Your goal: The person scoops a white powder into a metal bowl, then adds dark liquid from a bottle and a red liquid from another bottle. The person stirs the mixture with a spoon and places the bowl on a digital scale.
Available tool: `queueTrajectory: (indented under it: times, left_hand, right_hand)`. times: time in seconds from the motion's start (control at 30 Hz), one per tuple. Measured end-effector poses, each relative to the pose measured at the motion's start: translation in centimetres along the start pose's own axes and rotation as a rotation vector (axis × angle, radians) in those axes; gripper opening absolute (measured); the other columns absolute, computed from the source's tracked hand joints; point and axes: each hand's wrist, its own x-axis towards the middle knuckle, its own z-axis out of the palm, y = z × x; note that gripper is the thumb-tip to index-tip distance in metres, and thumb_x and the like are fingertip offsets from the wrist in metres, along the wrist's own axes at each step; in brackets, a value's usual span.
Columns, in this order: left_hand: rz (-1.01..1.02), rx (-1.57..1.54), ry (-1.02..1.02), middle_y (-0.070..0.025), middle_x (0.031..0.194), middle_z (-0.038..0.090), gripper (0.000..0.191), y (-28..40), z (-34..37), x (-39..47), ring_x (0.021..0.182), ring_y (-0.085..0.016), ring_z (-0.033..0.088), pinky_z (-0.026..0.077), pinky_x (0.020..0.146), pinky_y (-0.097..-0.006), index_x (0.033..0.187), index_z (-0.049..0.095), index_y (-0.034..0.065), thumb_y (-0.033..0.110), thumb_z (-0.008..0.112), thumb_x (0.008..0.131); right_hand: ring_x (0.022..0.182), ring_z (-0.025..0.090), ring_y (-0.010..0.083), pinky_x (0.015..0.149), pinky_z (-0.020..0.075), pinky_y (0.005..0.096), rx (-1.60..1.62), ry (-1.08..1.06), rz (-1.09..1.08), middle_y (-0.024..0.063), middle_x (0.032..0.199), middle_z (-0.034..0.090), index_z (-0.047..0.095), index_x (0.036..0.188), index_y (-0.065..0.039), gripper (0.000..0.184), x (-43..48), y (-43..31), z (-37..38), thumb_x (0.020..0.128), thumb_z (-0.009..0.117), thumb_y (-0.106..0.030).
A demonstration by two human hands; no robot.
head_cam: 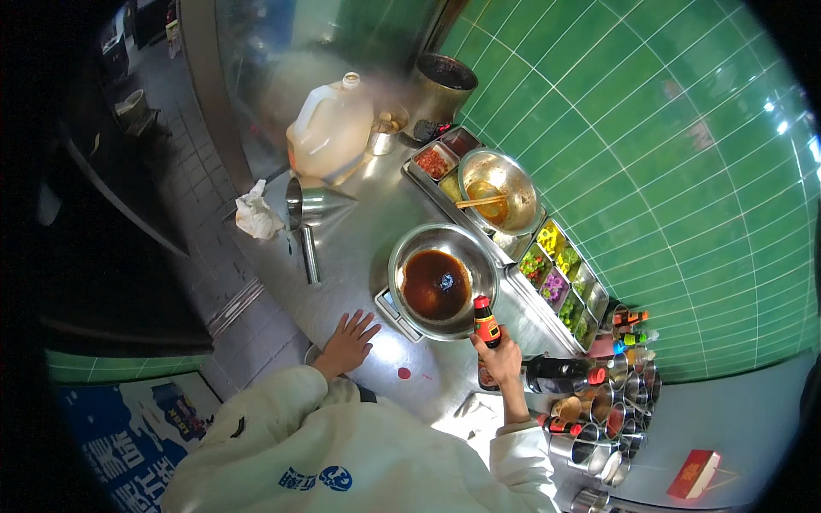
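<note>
My right hand (pixel 502 356) grips a dark sauce bottle (pixel 485 324) with a red cap and a red label. The capped end points toward the near rim of a large stainless steel bowl (pixel 484 256). Dark brown liquid (pixel 436 285) fills the bottom of that bowl. Under the bowl, a kitchen scale (pixel 397 314) shows at the left. My left hand (pixel 349 343) rests with fingers spread near the edge of the steel worktop (pixel 359 256), holding nothing. A red round spot (pixel 404 373) lies on the worktop between my hands.
A steel conical strainer or funnel (pixel 317 204), crumpled tissue (pixel 258 215) and plastic jug (pixel 333 131) stand left and behind. Another steel bowl (pixel 507 186) with chopsticks sits on ingredient trays. Garnish containers (pixel 567 282) line the tiled wall. Bottles (pixel 561 375) and steel pots (pixel 600 404) crowd the right.
</note>
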Motion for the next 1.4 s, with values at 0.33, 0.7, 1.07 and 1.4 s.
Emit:
queueTrajectory:
  times: [0.33, 0.7, 1.07, 1.4]
  left_hand:
    - [-0.019, 0.025, 0.057, -0.0090, 0.147, 0.031, 0.050, 0.4, 0.6, 0.0, 0.137, -0.031, 0.023, 0.013, 0.112, -0.0515, 0.138, 0.040, 0.0180, 0.030, 0.049, 0.090]
    - [-0.029, 0.044, 0.056, -0.0089, 0.147, 0.030, 0.051, 0.3, 0.6, 0.0, 0.138, -0.030, 0.021, 0.012, 0.112, -0.0511, 0.138, 0.041, 0.0175, 0.032, 0.049, 0.090]
    - [-0.018, -0.036, 0.143, -0.0096, 0.144, 0.035, 0.049, 0.0, 0.5, -0.2, 0.136, -0.030, 0.025, 0.017, 0.111, -0.0524, 0.134, 0.045, 0.0159, 0.030, 0.053, 0.088]
    - [-0.042, -0.065, 0.109, -0.0079, 0.147, 0.031, 0.049, 0.0, 0.9, -0.2, 0.137, -0.030, 0.023, 0.016, 0.111, -0.0510, 0.135, 0.043, 0.0173, 0.029, 0.052, 0.088]
  right_hand:
    - [0.075, 0.063, 0.0421, 0.065, 0.0497, 0.0491, -0.243, -0.153, 0.005, 0.0238, 0.073, 0.064, 0.056, 0.093, -0.003, 0.066, 2.5, -0.1, -0.6, 0.071, 0.063, -0.065]
    - [0.079, 0.066, 0.0372, 0.071, 0.0503, 0.0463, -0.409, -0.310, -0.106, 0.0207, 0.078, 0.066, 0.058, 0.100, -0.006, 0.073, 5.7, -1.2, -1.8, 0.068, 0.061, -0.071]
    - [0.084, 0.066, 0.0342, 0.075, 0.0500, 0.0434, -0.610, -0.509, -0.285, 0.0179, 0.087, 0.067, 0.062, 0.105, -0.009, 0.070, 9.5, -4.1, -0.8, 0.065, 0.065, -0.067]
    - [0.086, 0.065, 0.0349, 0.078, 0.0506, 0.0437, -0.644, -0.463, -0.415, 0.0183, 0.087, 0.067, 0.062, 0.106, -0.009, 0.070, 11.4, -7.5, 0.0, 0.062, 0.069, -0.064]
